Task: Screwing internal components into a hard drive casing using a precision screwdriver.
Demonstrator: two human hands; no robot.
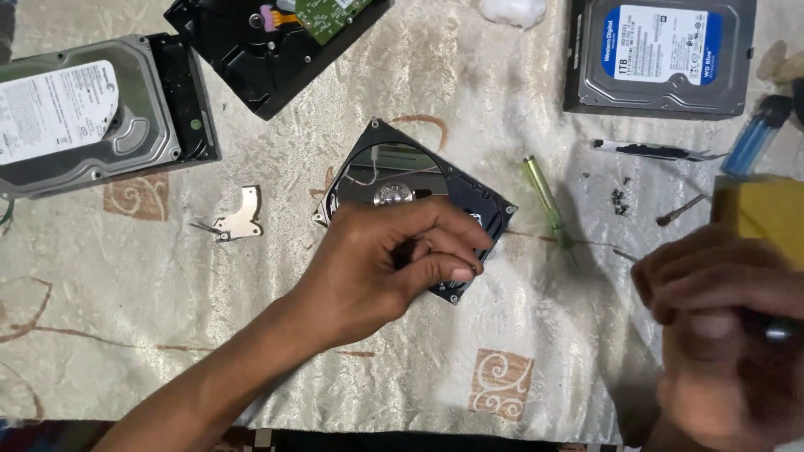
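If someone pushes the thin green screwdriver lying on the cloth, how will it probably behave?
The green screwdriver looks slim and round, so it would likely roll sideways when nudged. The wrinkled tablecloth may stop it soon. It seems light and stiff, probably easy to pinch up, though its translucent handle could be a little slippery.

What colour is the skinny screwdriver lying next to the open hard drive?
The screwdriver is see-through yellow-green, seen best in the head view.

right hand [724, 335] blurred, open drive [394, 180] half hidden
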